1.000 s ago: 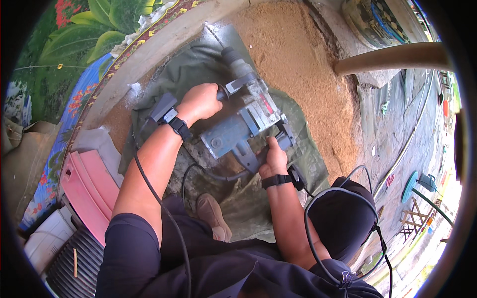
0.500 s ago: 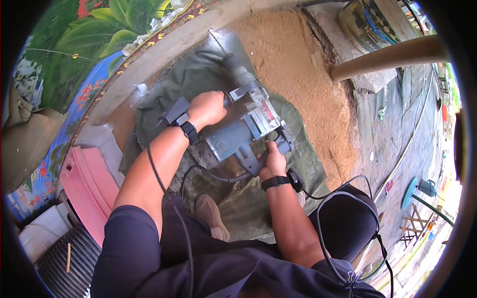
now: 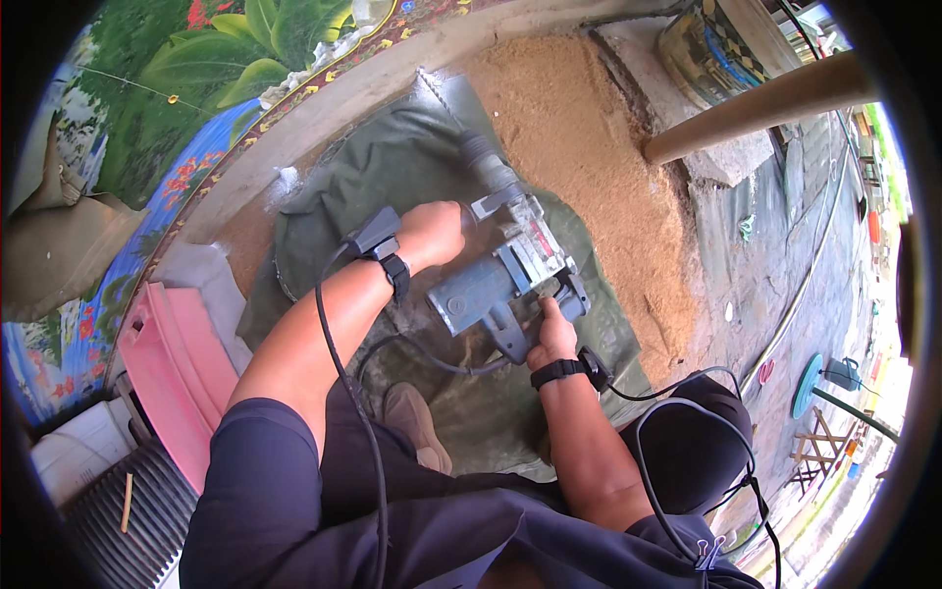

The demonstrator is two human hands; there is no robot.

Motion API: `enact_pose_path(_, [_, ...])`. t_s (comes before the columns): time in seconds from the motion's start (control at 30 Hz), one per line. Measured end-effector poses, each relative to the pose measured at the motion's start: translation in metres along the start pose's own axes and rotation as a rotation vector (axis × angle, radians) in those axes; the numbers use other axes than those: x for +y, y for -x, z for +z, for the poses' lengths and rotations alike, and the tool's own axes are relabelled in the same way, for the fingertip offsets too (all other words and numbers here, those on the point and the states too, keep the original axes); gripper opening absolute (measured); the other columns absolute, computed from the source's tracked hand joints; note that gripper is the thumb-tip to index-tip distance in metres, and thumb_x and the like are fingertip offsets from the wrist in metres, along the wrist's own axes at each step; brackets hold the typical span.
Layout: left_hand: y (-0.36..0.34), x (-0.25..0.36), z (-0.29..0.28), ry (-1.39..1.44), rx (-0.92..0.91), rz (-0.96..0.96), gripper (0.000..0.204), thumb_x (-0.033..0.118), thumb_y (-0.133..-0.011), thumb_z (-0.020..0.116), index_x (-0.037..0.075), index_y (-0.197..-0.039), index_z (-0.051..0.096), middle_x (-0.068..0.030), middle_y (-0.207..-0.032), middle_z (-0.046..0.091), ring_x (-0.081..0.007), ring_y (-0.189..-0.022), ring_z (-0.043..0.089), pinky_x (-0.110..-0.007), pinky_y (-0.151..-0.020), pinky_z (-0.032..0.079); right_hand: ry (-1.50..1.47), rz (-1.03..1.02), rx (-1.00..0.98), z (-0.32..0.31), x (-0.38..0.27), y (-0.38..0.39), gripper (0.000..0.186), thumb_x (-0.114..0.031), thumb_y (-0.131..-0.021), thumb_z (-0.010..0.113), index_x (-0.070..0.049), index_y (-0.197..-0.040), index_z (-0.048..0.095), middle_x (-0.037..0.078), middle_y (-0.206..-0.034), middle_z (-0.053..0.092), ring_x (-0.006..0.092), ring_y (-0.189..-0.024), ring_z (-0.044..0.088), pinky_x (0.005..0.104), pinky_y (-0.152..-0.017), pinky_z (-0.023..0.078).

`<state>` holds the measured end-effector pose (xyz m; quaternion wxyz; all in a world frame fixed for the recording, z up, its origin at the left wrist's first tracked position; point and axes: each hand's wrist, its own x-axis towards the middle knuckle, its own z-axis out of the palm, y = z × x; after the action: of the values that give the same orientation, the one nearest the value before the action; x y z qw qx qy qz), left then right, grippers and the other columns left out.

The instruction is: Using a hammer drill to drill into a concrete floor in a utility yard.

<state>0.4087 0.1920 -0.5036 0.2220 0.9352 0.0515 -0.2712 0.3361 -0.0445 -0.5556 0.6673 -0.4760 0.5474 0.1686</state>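
Note:
A blue-grey rotary hammer drill (image 3: 474, 294) with a long bit lies angled over a dark green tarp (image 3: 343, 167). Its bit reaches a whitened patch at the foot of a painted wall (image 3: 196, 79). My left hand (image 3: 435, 234) is closed on the side handle, which it mostly hides. My right hand (image 3: 553, 338) grips the rear handle, fingers partly hidden by it. Black straps with small devices and cables sit on both wrists. A pale haze blurs the area around the drill.
Brown sand (image 3: 579, 128) borders the tarp beside broken concrete (image 3: 716, 157). A brown pole (image 3: 746, 108) reaches in near a bucket (image 3: 706, 49) at upper right. Pink plastic (image 3: 172, 383) and a ribbed dark piece (image 3: 128, 510) lie at lower left. A teal stand (image 3: 805, 393) is at right.
The drill and both my hands have moved rightward; my right hand is also lower in the picture. The tip of the bit has shifted slightly right and down.

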Motion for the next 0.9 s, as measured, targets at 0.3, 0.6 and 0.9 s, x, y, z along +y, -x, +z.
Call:
enact_pose_path(0.3, [0.0,-0.003,0.003,-0.022,-0.012,0.001,0.028,0.018,-0.079,0.063,-0.001,-0.1,0.061,-0.0216,-0.096,0.066,-0.0389,-0.093,0.064,-0.047,-0.081,0.051,0.012,-0.008,-0.007,-0.001,0.001,0.004,0.024,-0.015,-0.08,0.069,-0.004,-0.094,0.054,0.011,-0.074,0.057,0.0239,-0.049,0.052,0.0385,-0.046,0.047])
enact_pose_path(0.6, [0.005,0.007,0.008,0.008,-0.032,0.017,0.027,0.018,-0.079,0.062,-0.001,-0.099,0.061,-0.0213,-0.095,0.067,-0.0394,-0.092,0.064,-0.047,-0.081,0.051,-0.003,-0.024,0.015,-0.015,0.006,-0.005,0.017,-0.012,-0.08,0.069,-0.003,-0.087,0.056,0.008,-0.066,0.054,0.0226,-0.049,0.052,0.037,-0.044,0.045])
enact_pose_path(0.9, [0.007,0.001,0.005,0.039,-0.033,0.039,0.026,0.016,-0.078,0.061,-0.002,-0.097,0.06,-0.0238,-0.098,0.066,-0.0397,-0.094,0.063,-0.047,-0.083,0.051,-0.006,-0.001,-0.004,-0.01,0.006,-0.001,0.018,-0.012,-0.08,0.069,-0.004,-0.089,0.055,0.008,-0.068,0.055,0.0227,-0.049,0.053,0.0383,-0.045,0.047])
